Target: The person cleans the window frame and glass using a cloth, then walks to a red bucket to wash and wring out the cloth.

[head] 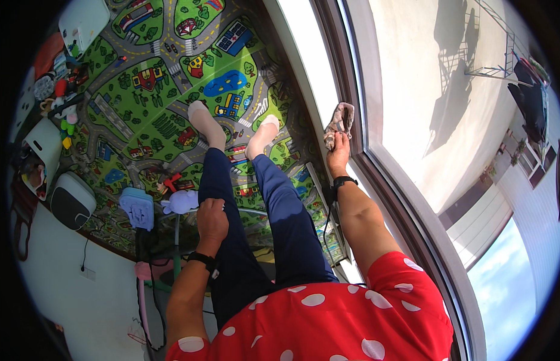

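My right hand [338, 153] grips a crumpled patterned cloth [339, 122], which lies against the white window sill [322, 85] beside the dark window frame [354, 90]. Part of the cloth sticks out beyond my fingers, and the palm side of the hand is hidden. My left hand [212, 221] is curled near my left thigh, over the dark blue trousers [280, 198]. Whether its fingers hold anything cannot be seen. Both wrists wear black bands.
Under my feet is a green play rug [149, 104] printed with roads. Toys [67, 113] and white plastic pieces [83, 22] lie at the left. A light blue case [137, 208] and a lavender plush toy [183, 201] are near my left hand. A dark cable [326, 230] hangs beside the sill.
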Motion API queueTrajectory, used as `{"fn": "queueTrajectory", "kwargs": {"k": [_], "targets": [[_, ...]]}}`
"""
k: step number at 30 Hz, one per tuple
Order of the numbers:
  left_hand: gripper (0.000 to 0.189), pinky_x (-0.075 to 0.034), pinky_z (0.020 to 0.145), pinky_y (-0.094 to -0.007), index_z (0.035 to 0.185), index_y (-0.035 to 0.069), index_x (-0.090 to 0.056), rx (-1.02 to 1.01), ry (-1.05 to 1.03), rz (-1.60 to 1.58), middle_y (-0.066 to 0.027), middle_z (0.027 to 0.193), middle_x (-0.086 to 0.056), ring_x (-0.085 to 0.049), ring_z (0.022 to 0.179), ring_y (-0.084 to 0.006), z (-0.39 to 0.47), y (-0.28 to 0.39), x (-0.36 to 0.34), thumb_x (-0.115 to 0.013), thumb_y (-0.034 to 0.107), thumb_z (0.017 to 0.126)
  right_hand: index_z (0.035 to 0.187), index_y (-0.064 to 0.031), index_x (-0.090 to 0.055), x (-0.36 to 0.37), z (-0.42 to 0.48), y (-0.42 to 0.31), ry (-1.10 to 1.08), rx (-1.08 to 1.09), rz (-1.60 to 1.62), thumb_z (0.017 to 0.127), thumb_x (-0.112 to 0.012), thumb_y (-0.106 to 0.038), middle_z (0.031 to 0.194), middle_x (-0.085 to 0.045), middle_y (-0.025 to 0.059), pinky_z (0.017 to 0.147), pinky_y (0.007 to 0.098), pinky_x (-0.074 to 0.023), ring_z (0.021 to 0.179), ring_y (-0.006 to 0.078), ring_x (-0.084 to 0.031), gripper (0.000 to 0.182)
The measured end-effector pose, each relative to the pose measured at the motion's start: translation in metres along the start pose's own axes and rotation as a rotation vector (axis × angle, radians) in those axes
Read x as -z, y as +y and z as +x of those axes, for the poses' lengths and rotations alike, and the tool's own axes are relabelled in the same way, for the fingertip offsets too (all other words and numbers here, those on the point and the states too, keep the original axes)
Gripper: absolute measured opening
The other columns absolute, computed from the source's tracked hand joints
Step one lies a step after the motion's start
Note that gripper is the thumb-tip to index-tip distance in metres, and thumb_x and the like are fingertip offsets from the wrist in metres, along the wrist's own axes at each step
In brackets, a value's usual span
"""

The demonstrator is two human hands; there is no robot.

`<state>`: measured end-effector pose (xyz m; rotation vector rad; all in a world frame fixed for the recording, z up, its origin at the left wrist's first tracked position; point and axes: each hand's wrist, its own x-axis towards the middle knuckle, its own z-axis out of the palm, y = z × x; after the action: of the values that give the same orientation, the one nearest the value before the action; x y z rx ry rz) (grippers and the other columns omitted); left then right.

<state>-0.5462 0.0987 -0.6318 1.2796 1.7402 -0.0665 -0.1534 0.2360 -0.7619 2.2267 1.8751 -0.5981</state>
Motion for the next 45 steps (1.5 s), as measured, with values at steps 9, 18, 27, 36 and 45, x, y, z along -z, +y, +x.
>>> {"fn": "queueTrajectory", "kwargs": {"k": [9, 18, 27, 36, 45], "targets": [[0.022, -0.045, 0.081, -0.0452, 0.1, 0.003, -0.063, 0.043, -0.017, -0.024, -0.0148, 0.098, -0.058, -0.054, 0.093, -0.0349, 0.006, -0.01, 0.021, -0.053, 0.002, 0.081, 0.105, 0.0018, -0.066, 0.014, 0.146, -0.14, -0.092, -1.024, 0.305, 0.08, -0.061, -0.022, 0.117, -0.059, 0.0235, 0.091, 0.0442, -0.0474, 0.108, 0.038, -0.057, 0.034], [0.023, -0.047, 0.078, -0.0474, 0.103, 0.003, -0.063, 0.053, -0.012, -0.045, -0.0152, 0.098, -0.058, -0.055, 0.091, -0.0357, 0.017, -0.021, 0.044, -0.054, 0.002, 0.082, 0.118, -0.0076, -0.063, 0.065, 0.3, -0.332, -0.085, -0.125, 0.039, 0.077, -0.064, -0.021, 0.128, -0.052, 0.0192, 0.098, 0.048, -0.0362, 0.119, 0.0361, -0.048, 0.043], [0.02, -0.047, 0.076, -0.0465, 0.102, 0.003, -0.063, 0.022, 0.0, -0.077, -0.0157, 0.094, -0.057, -0.055, 0.087, -0.0348, 0.023, -0.029, 0.061, -0.054, 0.004, 0.085, 0.136, -0.0206, -0.047, 0.054, 0.313, -0.324, 0.127, 0.603, -0.081, 0.07, -0.071, -0.013, 0.139, -0.04, 0.0206, 0.101, 0.0435, -0.0367, 0.121, 0.0383, -0.045, 0.07], [0.021, -0.046, 0.076, -0.0471, 0.099, 0.003, -0.062, 0.03, -0.036, -0.12, -0.0156, 0.092, -0.056, -0.054, 0.088, -0.036, 0.038, -0.03, 0.082, -0.054, 0.002, 0.08, 0.133, -0.0137, -0.048, 0.046, 0.177, -0.202, -0.017, 0.295, -0.149, 0.052, -0.08, -0.012, 0.135, -0.041, 0.0194, 0.094, 0.043, -0.0449, 0.111, 0.0415, -0.049, 0.087], [0.012, -0.048, 0.071, -0.043, 0.091, 0.004, -0.062, -0.064, 0.031, -0.122, -0.0134, 0.082, -0.053, -0.054, 0.08, -0.0328, 0.053, -0.046, 0.116, -0.054, 0.005, 0.083, 0.135, -0.0162, -0.05, 0.041, 0.191, -0.187, -0.243, 0.052, -0.091, 0.065, -0.067, 0.0, 0.14, -0.038, 0.0213, 0.105, 0.0343, -0.0374, 0.126, 0.0378, -0.042, 0.074]]}}
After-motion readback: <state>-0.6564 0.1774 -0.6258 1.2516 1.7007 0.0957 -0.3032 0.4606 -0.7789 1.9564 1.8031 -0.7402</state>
